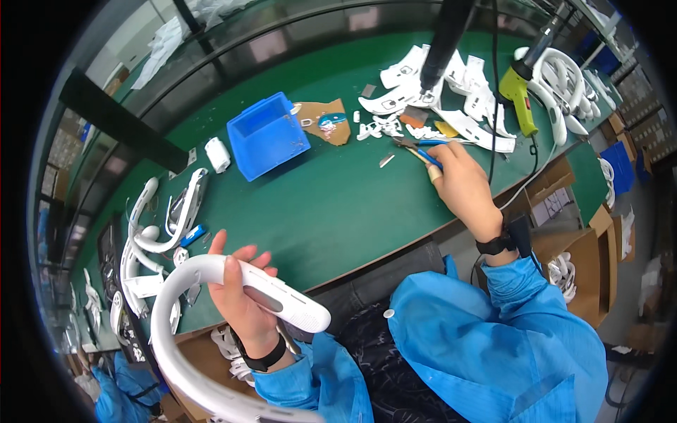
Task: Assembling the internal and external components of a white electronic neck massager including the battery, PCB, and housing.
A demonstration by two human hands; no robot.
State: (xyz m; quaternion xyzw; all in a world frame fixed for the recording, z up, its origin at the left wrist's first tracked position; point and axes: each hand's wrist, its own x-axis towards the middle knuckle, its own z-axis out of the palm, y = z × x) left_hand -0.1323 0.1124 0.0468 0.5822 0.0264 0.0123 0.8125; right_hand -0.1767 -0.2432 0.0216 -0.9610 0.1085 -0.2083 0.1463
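Note:
My left hand (243, 303) is closed round one end of a white C-shaped plastic housing (168, 310), which looks like a neck fan. The thumb lies over its face and the other fingers show behind it, while the long curve bends down across my left sleeve. Over the green bench, my right hand (462, 182) grips a pair of cutting pliers (422, 149) by blue and yellow handles. Their jaws point left, close to a small metal piece (386, 161) lying on the bench. Small white plastic parts (381, 127) lie just beyond the jaws.
A blue bin (268, 137) stands mid-bench beside a torn cardboard piece (331, 120). White curved shells (398, 92) pile up at the back right. A yellow-green power screwdriver (518, 102) hangs at right near more housings (564, 77). Curved parts (187, 211) lie left. Cardboard boxes (589, 268) stand right.

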